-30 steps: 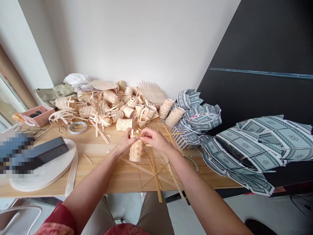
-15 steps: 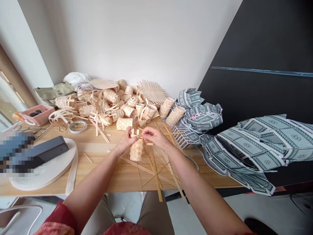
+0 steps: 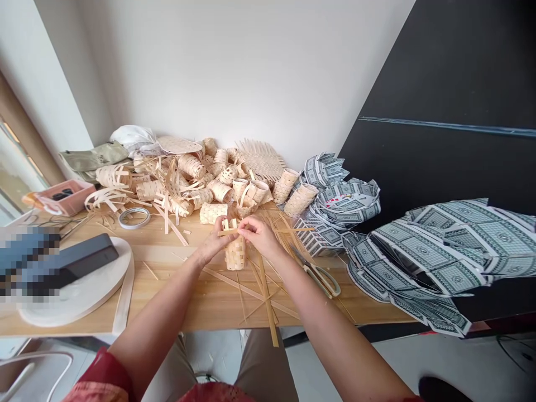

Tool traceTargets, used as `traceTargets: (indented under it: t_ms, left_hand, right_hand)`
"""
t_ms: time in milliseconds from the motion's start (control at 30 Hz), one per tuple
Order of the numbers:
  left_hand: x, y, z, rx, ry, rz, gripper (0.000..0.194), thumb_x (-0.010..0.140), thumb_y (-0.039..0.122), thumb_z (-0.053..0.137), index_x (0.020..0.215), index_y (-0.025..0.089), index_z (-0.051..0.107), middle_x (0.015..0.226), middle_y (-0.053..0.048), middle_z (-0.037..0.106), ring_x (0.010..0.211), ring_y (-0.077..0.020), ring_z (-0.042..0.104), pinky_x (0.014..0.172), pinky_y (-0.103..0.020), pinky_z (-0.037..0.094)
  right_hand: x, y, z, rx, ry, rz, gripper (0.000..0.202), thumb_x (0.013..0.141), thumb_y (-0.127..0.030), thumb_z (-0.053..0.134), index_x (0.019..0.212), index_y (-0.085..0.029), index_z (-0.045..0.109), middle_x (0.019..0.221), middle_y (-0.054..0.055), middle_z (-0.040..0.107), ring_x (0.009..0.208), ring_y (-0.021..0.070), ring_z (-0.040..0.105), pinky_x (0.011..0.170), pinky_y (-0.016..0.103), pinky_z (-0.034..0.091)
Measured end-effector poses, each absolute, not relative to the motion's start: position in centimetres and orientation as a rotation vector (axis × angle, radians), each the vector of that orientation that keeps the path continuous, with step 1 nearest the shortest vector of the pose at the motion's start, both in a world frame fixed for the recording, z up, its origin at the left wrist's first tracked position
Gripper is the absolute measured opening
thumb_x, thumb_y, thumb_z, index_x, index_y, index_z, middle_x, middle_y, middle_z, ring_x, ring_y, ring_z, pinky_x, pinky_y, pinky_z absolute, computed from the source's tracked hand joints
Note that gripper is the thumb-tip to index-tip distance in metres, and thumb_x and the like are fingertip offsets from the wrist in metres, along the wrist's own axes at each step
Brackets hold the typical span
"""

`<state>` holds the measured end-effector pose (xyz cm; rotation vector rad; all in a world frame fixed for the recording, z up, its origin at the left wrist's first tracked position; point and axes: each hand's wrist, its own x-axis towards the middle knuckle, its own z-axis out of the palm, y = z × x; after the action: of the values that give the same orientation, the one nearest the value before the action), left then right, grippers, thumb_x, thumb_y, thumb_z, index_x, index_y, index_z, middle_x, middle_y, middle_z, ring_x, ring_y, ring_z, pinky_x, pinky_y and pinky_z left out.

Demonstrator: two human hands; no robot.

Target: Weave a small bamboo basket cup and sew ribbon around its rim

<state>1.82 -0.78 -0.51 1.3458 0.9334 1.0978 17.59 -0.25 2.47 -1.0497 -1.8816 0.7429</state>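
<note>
Left hand point(image 3: 211, 243) is curled on the upper side of a woven basket point(image 3: 235, 255), right hand point(image 3: 257, 235) pinching a strip point(image 3: 228, 231) by its rim. From here, basket's over mid-tabletop point(image 3: 209, 308), can't tell if resting; scissors point(image 3: 310, 267) lie right of it, nearer the front edge.

Matt, rough wood-strip cylinder point(image 3: 235, 257); smooth wooden table point(image 3: 209, 310); plastic tray point(image 3: 76, 205)

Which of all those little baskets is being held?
The basket in the left hand; the other baskets all sit farther back.
</note>
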Motion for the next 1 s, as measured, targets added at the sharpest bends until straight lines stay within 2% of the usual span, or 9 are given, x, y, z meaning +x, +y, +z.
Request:
traceTargets:
  t_ms: [133,333,400,500,567,667,767,867,1000]
  left_hand:
    - [1.6,-0.9,-0.2,1.428,0.811,1.06,0.065,0.065,0.04,0.068,0.117,0.027,0.033,0.079,0.004,0.049,0.072,-0.0112,0.048,0.069,-0.024,0.04]
    - [1.9,-1.4,0.2,1.447,0.895,1.113,0.05,0.079,0.051,0.048,0.119,0.024,0.035,0.075,0.003,0.048,0.066,-0.0129,0.047,0.062,-0.024,0.04]
    - [1.9,-1.3,0.3,1.483,0.898,1.142,0.048,0.08,0.049,0.046,0.119,0.025,0.034,0.079,0.002,0.047,0.068,-0.0126,0.046,0.063,-0.023,0.04]
    - [1.8,-1.0,0.2,1.558,0.908,1.222,0.047,0.081,0.047,0.047,0.12,0.024,0.033,0.088,0.0,0.046,0.074,-0.0133,0.046,0.068,-0.024,0.041]
    - [1.7,-0.7,0.2,1.601,0.935,1.281,0.049,0.081,0.046,0.048,0.121,0.022,0.033,0.097,-0.003,0.047,0.081,-0.015,0.047,0.074,-0.026,0.041]
    - [1.8,-0.4,0.2,1.661,0.939,1.409,0.055,0.079,0.047,0.053,0.124,0.022,0.033,0.121,-0.008,0.042,0.105,-0.0206,0.045,0.09,-0.031,0.037]
    - [2.2,-0.3,-0.1,1.688,0.903,1.474,0.069,0.074,0.05,0.059,0.13,0.022,0.029,0.136,-0.01,0.031,0.125,-0.0251,0.032,0.101,-0.033,0.03]
    - [2.6,-0.3,-0.4,1.658,0.833,1.512,0.082,0.07,0.051,0.063,0.134,0.022,0.021,0.139,-0.012,0.028,0.127,-0.0256,0.032,0.102,-0.033,0.031]
    - [2.9,-0.2,-0.9,1.622,0.701,1.497,0.093,0.07,0.046,0.066,0.137,0.025,0.007,0.132,-0.013,0.038,0.117,-0.0229,0.045,0.098,-0.033,0.037]
  right_hand:
    - [17.5,-0.4,2.6,-1.066,-1.876,0.665,0.005,0.071,-0.023,0.054,0.068,-0.019,0.053,0.073,-0.001,0.049,0.063,0.0114,0.046,0.06,0.024,0.039]
    - [16.7,-1.3,2.8,-1.082,-1.807,0.531,0.006,0.071,-0.019,0.055,0.065,-0.02,0.052,0.075,0.001,0.05,0.073,0.0153,0.048,0.067,0.027,0.04]
    - [16.5,-1.8,2.4,-1.082,-1.762,0.516,0.003,0.071,-0.019,0.053,0.073,-0.02,0.054,0.084,0.003,0.052,0.073,0.0149,0.049,0.066,0.028,0.042]
    - [16.2,-2.6,1.7,-1.089,-1.656,0.529,0.028,0.072,-0.021,0.053,0.1,-0.021,0.052,0.107,0.007,0.051,0.072,0.0133,0.052,0.065,0.028,0.045]
    - [16.2,-3.0,1.1,-1.132,-1.498,0.615,0.037,0.072,-0.025,0.055,0.108,-0.021,0.046,0.115,0.009,0.049,0.077,0.0146,0.054,0.069,0.03,0.047]
    - [16.3,-3.2,0.5,-1.176,-1.325,0.802,0.034,0.073,-0.033,0.057,0.103,-0.021,0.048,0.113,0.01,0.054,0.094,0.0192,0.055,0.079,0.033,0.048]
    - [16.1,-3.0,0.3,-1.138,-1.329,0.971,0.032,0.076,-0.039,0.056,0.102,-0.02,0.052,0.108,0.01,0.061,0.098,0.0201,0.058,0.082,0.033,0.048]
    - [15.9,-2.8,0.4,-1.147,-1.272,1.071,0.035,0.076,-0.043,0.056,0.102,-0.02,0.054,0.103,0.009,0.064,0.096,0.0202,0.06,0.081,0.032,0.048]
    - [15.8,-2.9,0.7,-1.206,-1.175,1.14,0.037,0.074,-0.05,0.055,0.093,-0.018,0.056,0.098,0.009,0.065,0.093,0.0227,0.061,0.075,0.033,0.048]
